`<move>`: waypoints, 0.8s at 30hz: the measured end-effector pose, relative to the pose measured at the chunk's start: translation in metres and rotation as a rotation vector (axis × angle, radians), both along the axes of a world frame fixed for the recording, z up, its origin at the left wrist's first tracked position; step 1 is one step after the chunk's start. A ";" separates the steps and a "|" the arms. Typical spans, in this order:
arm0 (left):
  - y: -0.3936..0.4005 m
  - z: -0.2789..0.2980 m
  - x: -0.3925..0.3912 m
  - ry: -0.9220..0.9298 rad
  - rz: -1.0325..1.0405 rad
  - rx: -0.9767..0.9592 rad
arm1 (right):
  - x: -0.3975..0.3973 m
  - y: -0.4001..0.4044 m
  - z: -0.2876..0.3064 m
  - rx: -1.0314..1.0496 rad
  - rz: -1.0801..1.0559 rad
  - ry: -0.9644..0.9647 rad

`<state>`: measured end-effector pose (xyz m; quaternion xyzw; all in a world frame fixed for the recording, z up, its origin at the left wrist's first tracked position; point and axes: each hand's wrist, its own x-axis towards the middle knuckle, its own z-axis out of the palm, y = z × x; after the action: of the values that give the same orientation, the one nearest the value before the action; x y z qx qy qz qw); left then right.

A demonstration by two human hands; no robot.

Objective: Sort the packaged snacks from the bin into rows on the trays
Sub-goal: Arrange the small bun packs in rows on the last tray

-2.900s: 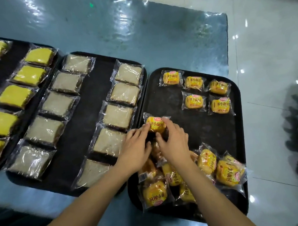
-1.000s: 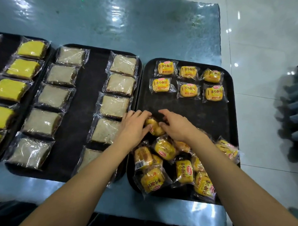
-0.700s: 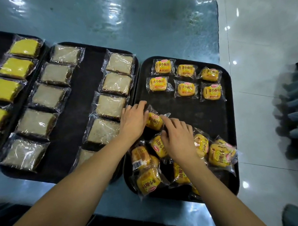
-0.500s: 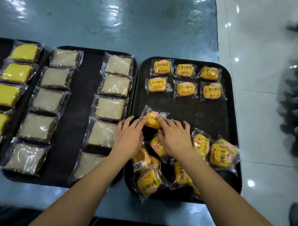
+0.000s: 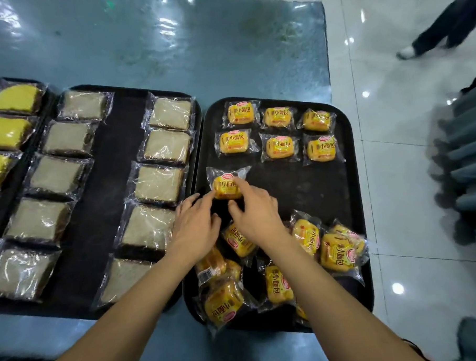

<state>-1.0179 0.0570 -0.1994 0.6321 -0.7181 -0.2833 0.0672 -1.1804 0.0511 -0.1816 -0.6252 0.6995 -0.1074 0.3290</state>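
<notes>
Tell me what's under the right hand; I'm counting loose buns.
The right hand rests fingertips on one placed bun. Beneath its wrist a loose bun shows partly. Anything else under the palm is hidden.

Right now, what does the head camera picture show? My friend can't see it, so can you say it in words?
Two bare hands set a small yellow bread packet on the right-hand black tray, starting a third row below six lined-up packets; the left hand and right hand touch it. A loose pile of packets waits nearer. The middle tray holds pale cake slices.
</notes>
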 end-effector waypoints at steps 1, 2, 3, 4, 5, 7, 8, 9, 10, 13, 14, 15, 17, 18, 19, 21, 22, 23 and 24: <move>-0.003 0.001 -0.005 -0.004 -0.006 -0.014 | -0.003 -0.003 0.001 -0.024 -0.033 -0.018; -0.006 0.003 -0.012 -0.011 -0.026 -0.023 | -0.009 -0.005 0.002 -0.036 -0.059 -0.025; -0.008 0.004 -0.021 -0.020 -0.058 -0.024 | -0.018 -0.007 0.002 -0.035 -0.079 -0.023; -0.010 0.005 -0.031 -0.027 -0.096 -0.019 | -0.029 -0.007 0.002 -0.030 -0.096 -0.016; -0.012 0.005 -0.044 -0.032 -0.137 -0.010 | -0.042 -0.007 0.001 -0.026 -0.115 -0.006; -0.014 0.004 -0.073 -0.029 -0.216 0.023 | -0.069 -0.005 -0.001 -0.018 -0.161 0.023; -0.015 0.004 -0.087 -0.024 -0.248 0.046 | -0.082 -0.003 -0.002 -0.004 -0.186 0.034; -0.017 0.003 -0.101 -0.021 -0.274 0.072 | -0.095 -0.001 -0.003 0.015 -0.208 0.040; -0.020 0.003 -0.115 -0.022 -0.299 0.096 | -0.107 0.000 -0.004 0.035 -0.227 0.044; -0.028 0.003 -0.152 -0.038 -0.391 0.125 | -0.144 0.000 -0.006 0.050 -0.293 0.051; -0.031 0.003 -0.163 -0.041 -0.424 0.128 | -0.156 0.001 -0.007 0.038 -0.315 0.067; -0.034 0.002 -0.174 -0.047 -0.455 0.131 | -0.167 0.002 -0.007 0.028 -0.323 0.103; -0.038 0.000 -0.191 -0.077 -0.515 0.151 | -0.184 0.009 -0.010 0.054 -0.294 0.214; -0.039 -0.001 -0.198 -0.099 -0.541 0.169 | -0.191 0.013 -0.013 0.087 -0.263 0.258; -0.040 -0.003 -0.203 -0.121 -0.561 0.188 | -0.196 0.016 -0.015 0.119 -0.235 0.279; -0.039 -0.005 -0.206 -0.149 -0.576 0.211 | -0.201 0.019 -0.018 0.153 -0.204 0.274; -0.039 -0.006 -0.205 -0.152 -0.574 0.214 | -0.201 0.018 -0.019 0.157 -0.203 0.267; -0.039 -0.005 -0.203 -0.151 -0.569 0.212 | -0.200 0.017 -0.018 0.159 -0.208 0.264; -0.039 -0.003 -0.200 -0.147 -0.566 0.202 | -0.198 0.015 -0.017 0.160 -0.218 0.269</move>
<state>-1.2174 0.0178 -0.2026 0.4295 -0.8367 -0.3141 -0.1296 -1.3783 0.0661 -0.1983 -0.5262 0.8072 -0.0021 0.2674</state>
